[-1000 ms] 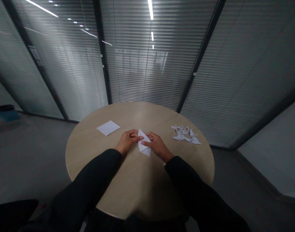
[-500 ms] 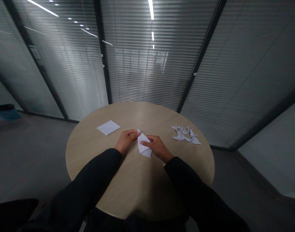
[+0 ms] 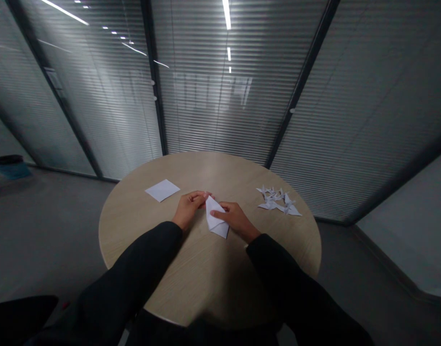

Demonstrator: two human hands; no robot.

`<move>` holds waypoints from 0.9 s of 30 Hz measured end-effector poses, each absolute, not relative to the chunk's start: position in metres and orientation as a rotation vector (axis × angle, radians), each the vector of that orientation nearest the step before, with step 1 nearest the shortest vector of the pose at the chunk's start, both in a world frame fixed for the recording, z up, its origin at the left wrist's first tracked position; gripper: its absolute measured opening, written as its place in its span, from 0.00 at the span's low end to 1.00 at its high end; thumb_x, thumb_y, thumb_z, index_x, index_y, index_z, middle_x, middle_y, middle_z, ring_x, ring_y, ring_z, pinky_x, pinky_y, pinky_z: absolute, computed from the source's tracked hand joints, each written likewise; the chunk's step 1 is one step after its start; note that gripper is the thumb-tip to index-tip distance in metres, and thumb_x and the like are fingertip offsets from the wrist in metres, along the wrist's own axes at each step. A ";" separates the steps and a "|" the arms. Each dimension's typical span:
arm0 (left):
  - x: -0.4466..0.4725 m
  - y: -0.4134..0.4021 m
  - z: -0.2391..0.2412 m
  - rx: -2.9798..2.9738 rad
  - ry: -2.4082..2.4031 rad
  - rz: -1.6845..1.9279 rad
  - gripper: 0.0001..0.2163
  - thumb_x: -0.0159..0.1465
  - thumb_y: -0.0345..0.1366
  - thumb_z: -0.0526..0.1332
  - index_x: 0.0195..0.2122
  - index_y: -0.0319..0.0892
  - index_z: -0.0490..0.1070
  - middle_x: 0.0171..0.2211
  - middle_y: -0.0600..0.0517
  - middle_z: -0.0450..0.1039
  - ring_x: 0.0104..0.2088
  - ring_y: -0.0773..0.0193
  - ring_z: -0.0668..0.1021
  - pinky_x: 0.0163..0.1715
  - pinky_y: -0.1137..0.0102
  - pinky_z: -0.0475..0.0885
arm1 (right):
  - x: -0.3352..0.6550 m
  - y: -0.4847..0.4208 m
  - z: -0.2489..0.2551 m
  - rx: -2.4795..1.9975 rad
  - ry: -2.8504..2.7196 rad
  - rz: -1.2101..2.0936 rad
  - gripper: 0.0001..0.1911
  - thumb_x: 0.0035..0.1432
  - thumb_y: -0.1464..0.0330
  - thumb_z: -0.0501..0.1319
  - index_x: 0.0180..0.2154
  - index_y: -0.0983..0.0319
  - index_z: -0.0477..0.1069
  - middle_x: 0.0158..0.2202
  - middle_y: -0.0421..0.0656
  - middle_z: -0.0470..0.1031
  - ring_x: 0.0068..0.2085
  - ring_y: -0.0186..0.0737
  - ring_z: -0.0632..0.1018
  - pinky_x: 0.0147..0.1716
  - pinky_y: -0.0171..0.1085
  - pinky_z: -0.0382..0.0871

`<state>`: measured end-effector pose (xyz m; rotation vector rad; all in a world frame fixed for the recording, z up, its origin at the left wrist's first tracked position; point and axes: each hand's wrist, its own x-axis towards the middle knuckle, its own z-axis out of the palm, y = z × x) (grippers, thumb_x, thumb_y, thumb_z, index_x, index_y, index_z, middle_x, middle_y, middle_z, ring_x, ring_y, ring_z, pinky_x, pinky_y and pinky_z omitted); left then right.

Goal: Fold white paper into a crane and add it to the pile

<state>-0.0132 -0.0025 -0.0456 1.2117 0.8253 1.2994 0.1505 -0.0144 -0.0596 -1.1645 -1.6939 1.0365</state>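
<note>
A partly folded white paper (image 3: 216, 219) lies pointed on the round wooden table (image 3: 206, 269), between my two hands. My left hand (image 3: 188, 209) has its fingers curled, with fingertips pinching the paper's top point. My right hand (image 3: 235, 219) presses its fingers and thumb on the paper's right side, holding it down against the table. Both forearms are in black sleeves.
A flat square white sheet (image 3: 162, 190) lies to the left on the table. Several finished folded paper cranes (image 3: 278, 200) sit in a cluster at the right. Behind the table stand glass walls with blinds (image 3: 220, 96); grey floor surrounds it.
The folded paper has slid slightly toward me and tilted a little. My left fingertips have shifted up to its top point; my right hand stays on it.
</note>
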 end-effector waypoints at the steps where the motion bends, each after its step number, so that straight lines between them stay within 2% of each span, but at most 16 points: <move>1: -0.013 -0.002 -0.046 1.210 0.824 1.298 0.18 0.48 0.47 0.70 0.32 0.36 0.77 0.33 0.44 0.79 0.31 0.62 0.78 0.35 0.68 0.72 | 0.150 -0.015 -0.059 -1.162 -1.694 1.043 0.13 0.45 0.60 0.64 0.26 0.66 0.72 0.23 0.39 0.69 0.24 0.33 0.68 0.24 0.33 0.58; 6: -0.014 -0.003 -0.043 1.150 0.848 1.318 0.21 0.46 0.50 0.70 0.30 0.35 0.77 0.31 0.44 0.79 0.28 0.64 0.77 0.32 0.69 0.73 | 0.151 -0.015 -0.059 -1.148 -1.715 1.066 0.14 0.45 0.61 0.64 0.28 0.66 0.74 0.24 0.40 0.71 0.25 0.34 0.69 0.25 0.33 0.59; 16: -0.017 -0.003 -0.042 1.043 0.917 1.309 0.19 0.42 0.45 0.73 0.29 0.35 0.77 0.26 0.47 0.76 0.25 0.65 0.76 0.29 0.69 0.73 | 0.153 -0.014 -0.065 -1.168 -1.788 0.945 0.12 0.47 0.62 0.64 0.29 0.65 0.74 0.25 0.39 0.71 0.26 0.33 0.68 0.23 0.31 0.58; 27: -0.018 -0.002 -0.043 1.199 0.920 1.312 0.21 0.47 0.53 0.68 0.25 0.37 0.76 0.25 0.48 0.74 0.26 0.66 0.74 0.27 0.72 0.71 | 0.153 -0.014 -0.061 -1.165 -1.809 0.970 0.12 0.47 0.62 0.64 0.28 0.65 0.73 0.23 0.39 0.70 0.24 0.32 0.67 0.24 0.32 0.58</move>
